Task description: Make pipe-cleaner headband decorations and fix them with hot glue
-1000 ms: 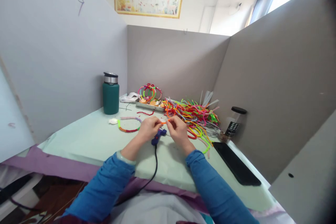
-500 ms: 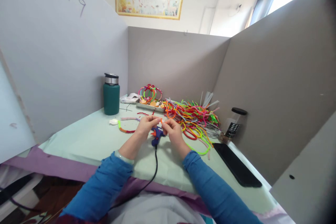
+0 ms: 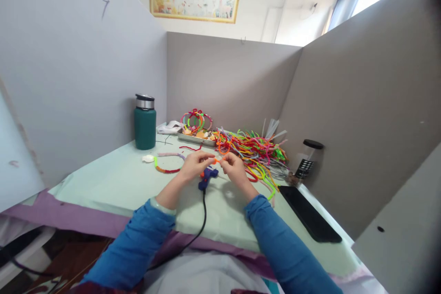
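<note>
Between my fingertips, over the middle of the table, is a short orange pipe cleaner. My left hand pinches its left end, and my right hand pinches the right end. Most of the piece is hidden by my fingers. Just below the hands lies a blue glue gun with an orange part, its black cord running toward me. To the left of my left hand rests a curved band of coloured pipe cleaner, in green, orange, red and lilac, beside a small white piece.
A big heap of coloured pipe cleaners lies at the back right. Behind the hands, a metal tray holds small pieces and colourful rings. A green bottle stands left; a clear jar and black phone are right.
My hands have moved slightly apart, with the right hand shifting right. More of the orange pipe cleaner shows between them. The view has tilted slightly.
</note>
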